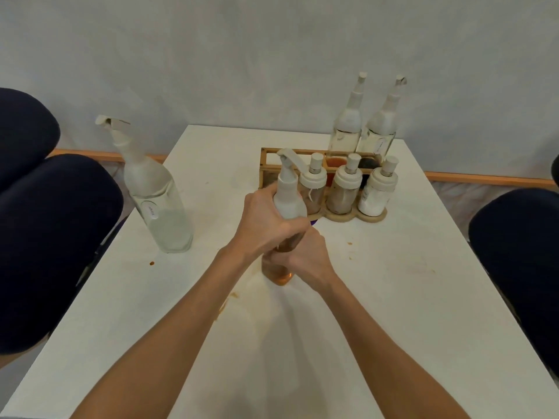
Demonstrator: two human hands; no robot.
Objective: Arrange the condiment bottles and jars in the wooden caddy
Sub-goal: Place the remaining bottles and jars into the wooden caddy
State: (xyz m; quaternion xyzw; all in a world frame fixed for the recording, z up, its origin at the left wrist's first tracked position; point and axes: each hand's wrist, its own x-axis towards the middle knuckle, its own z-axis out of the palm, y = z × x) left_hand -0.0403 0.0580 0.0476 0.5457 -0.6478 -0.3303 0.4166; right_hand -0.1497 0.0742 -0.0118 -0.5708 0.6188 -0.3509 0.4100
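Table (393, 297), left hand (266, 226) round amber bottle (289, 204)

left hand (266, 228): curled round amber bottle (289, 198) at its shoulder | right hand (304, 257): gripped same bottle lower, just beneath left

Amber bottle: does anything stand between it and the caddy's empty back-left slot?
Nothing visible does. The amber bottle, gripped by left hand and right hand, is just before the wooden caddy at its empty left end; the nearest jar sits right of that path.
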